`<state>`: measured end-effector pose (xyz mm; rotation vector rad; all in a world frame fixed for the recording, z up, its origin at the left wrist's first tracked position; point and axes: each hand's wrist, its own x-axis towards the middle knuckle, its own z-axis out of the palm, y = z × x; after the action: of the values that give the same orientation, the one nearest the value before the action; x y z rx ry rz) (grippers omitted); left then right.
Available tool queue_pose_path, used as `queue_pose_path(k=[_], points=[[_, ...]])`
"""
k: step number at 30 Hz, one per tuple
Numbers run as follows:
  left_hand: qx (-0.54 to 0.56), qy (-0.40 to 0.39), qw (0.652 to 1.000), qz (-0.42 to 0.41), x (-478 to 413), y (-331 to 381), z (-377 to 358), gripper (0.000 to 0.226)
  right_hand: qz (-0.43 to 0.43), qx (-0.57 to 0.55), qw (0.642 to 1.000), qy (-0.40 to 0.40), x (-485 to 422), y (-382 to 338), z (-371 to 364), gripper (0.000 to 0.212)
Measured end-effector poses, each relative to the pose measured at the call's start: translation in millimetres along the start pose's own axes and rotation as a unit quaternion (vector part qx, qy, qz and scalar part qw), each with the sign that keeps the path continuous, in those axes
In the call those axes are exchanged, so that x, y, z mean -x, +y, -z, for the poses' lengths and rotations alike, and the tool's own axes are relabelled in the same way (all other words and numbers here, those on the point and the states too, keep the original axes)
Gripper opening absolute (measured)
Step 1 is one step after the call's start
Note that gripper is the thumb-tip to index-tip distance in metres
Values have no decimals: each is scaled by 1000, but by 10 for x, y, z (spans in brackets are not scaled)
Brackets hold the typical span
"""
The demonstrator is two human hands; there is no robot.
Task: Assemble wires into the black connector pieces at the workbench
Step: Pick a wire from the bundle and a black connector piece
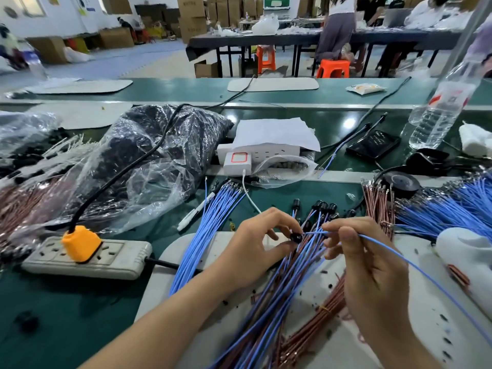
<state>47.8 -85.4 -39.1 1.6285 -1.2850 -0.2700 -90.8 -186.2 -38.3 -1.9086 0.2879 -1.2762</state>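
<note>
My left hand [255,246] pinches a small round black connector piece [296,237] between thumb and fingers above the grey mat [186,251]. My right hand [364,265] pinches a single blue wire [415,265], whose tip points left at the connector. Under both hands lies a heap of finished blue and brown wires [287,288] with black connectors [323,206] at their far ends. A loose bundle of blue wires [210,222] lies to the left of the heap.
A power strip with an orange plug [80,245] sits at the left. A clear bag of black parts [149,161], a white charger block [237,159], a water bottle [442,107], a phone [372,143] and more blue and brown wire bundles [436,206] lie around.
</note>
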Motion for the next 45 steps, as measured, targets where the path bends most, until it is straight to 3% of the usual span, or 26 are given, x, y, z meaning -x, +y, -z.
queue_pose_path(k=[20, 25, 29, 34, 39, 42, 45], points=[[-18, -17, 1000, -1, 9, -37, -8, 24, -10, 11, 1000, -22, 18, 5, -16, 30], [-17, -20, 1000, -14, 19, -20, -11, 28, -21, 42, 997, -66, 38, 34, -45, 35], [28, 1, 1000, 2, 31, -31, -20, 38, -57, 35, 990, -125, 47, 42, -88, 21], [91, 18, 995, 24, 34, -42, -27, 38, -99, 7, 984, -148, 39, 33, -78, 29], [123, 24, 992, 23, 34, -56, -38, 33, -170, -114, 972, -116, 7, 25, -47, 13], [70, 34, 997, 1, 27, -32, -28, 36, -205, -178, 962, -37, -66, 14, 13, 8], [-78, 170, 982, -14, -2, -22, 60, 41, -311, -330, 885, 108, -210, 35, 170, 8]])
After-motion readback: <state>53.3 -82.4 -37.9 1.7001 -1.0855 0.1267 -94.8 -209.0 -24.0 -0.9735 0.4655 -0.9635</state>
